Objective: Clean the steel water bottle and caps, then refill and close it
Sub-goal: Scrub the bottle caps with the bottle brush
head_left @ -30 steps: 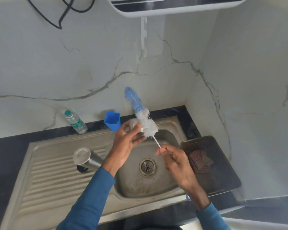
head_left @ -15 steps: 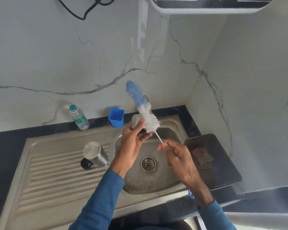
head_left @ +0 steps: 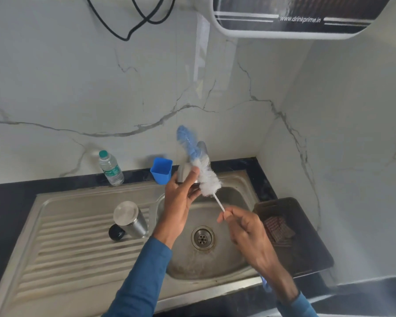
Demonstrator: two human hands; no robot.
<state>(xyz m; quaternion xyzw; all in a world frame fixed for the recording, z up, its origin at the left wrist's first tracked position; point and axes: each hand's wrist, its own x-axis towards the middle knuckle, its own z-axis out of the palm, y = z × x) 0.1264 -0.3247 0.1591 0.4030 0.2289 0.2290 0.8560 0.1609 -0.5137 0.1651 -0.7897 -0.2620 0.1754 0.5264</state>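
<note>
My left hand [head_left: 181,197] grips a steel cap [head_left: 183,173] above the sink bowl [head_left: 233,197]. A blue and white bottle brush [head_left: 199,165] lies against that cap, bristles pointing up and to the left. My right hand [head_left: 245,227] pinches the brush's thin white handle. The steel water bottle [head_left: 130,219] stands upside down on the ribbed drainboard [head_left: 66,248] to the left. A small black cap [head_left: 116,232] lies at its foot.
A blue plastic cup [head_left: 161,170] and a clear plastic water bottle [head_left: 111,168] stand at the back of the dark counter. A dark tray [head_left: 306,243] holding a scrub pad [head_left: 278,229] sits right of the sink. A water purifier [head_left: 288,17] hangs overhead.
The view has tilted up a little. Both hands stay over the sink with the brush working against the cap; the brush has shifted slightly along it.
</note>
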